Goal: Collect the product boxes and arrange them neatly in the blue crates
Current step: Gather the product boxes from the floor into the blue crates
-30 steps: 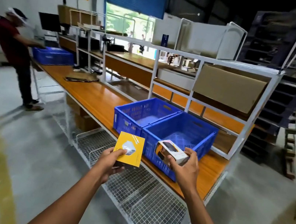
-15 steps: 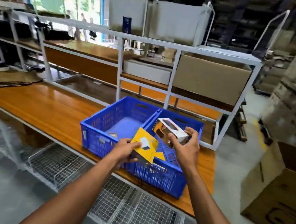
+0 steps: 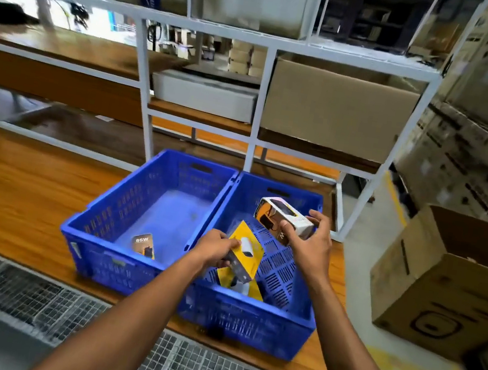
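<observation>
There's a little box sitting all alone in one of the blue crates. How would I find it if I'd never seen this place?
Find the wooden bench with two blue crates side by side. Look in the left crate, at its near wall. The small box there reads 65W, and unlike the yellow box and the white box, no hand holds it.

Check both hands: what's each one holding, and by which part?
Left hand grips the yellow box by its near lower-left end. Right hand holds the white box by its right end, thumb on the front face. Both are over the right crate.
</observation>
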A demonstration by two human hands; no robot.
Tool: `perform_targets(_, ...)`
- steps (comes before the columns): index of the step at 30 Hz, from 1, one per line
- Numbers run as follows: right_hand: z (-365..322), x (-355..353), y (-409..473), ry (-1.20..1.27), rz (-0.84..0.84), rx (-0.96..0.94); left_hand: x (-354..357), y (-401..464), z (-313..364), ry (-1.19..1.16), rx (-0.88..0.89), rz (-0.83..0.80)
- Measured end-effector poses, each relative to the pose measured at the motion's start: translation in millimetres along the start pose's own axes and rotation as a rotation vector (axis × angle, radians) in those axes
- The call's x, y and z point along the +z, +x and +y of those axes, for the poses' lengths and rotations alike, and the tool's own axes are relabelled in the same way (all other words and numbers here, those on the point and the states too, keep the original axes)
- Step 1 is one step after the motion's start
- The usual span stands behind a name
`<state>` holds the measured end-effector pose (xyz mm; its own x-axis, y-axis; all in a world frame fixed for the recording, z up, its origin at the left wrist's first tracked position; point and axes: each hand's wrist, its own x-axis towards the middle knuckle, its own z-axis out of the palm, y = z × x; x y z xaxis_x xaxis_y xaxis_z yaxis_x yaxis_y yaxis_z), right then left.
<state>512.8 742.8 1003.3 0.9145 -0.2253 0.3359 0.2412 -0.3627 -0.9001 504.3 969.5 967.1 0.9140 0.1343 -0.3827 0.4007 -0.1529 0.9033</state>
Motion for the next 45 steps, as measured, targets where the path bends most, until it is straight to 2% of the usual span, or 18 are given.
perform_targets(3,14,12,13,-0.037,0.009,0.024,5,26,-6,0.174,-0.034,-0.098)
perform_targets(5,21,17,14,-0.054,-0.001,0.043,3,34,-9,0.389,-0.018,-0.165)
perform_targets(7,27,23,16,-0.061,-0.005,0.056,-1,44,-8,0.637,0.066,-0.139)
perform_targets(9,27,32,17,-0.065,-0.004,0.057,-9,55,0,0.693,0.131,-0.097)
perform_targets(11,22,43,18,-0.063,0.001,0.057,-18,64,8,0.59,0.163,-0.06)
perform_targets(15,-1,75,19,-0.06,-0.018,0.022,-48,67,33,0.209,0.245,0.069)
perform_targets(17,-16,100,17,-0.059,-0.043,-0.005,-73,64,46,-0.051,0.209,0.073)
perform_targets(19,-31,131,11,-0.066,-0.061,-0.049,-106,61,56,-0.202,0.152,0.031)
perform_targets(24,-70,212,-10,-0.049,-0.196,-0.138,-185,65,51,-0.314,0.077,-0.024)
perform_targets(28,-84,257,-31,-0.014,-0.358,-0.069,-239,78,25,-0.338,0.018,-0.066)
perform_targets(33,-82,262,-50,-0.07,-0.286,0.011,-266,101,-17,-0.186,-0.103,-0.144)
perform_targets(36,-78,252,-60,-0.113,-0.234,0.035,-248,103,-31,-0.145,-0.11,-0.19)
perform_targets(39,-77,236,-73,-0.165,-0.169,0.04,-226,106,-47,0.04,-0.126,-0.274)
perform_targets(43,-76,218,-88,-0.227,-0.121,0.041,-211,149,-80,0.493,-0.047,-0.19)
perform_targets(45,-73,212,-94,-0.25,-0.101,0.035,-219,122,-56,0.485,-0.004,-0.117)
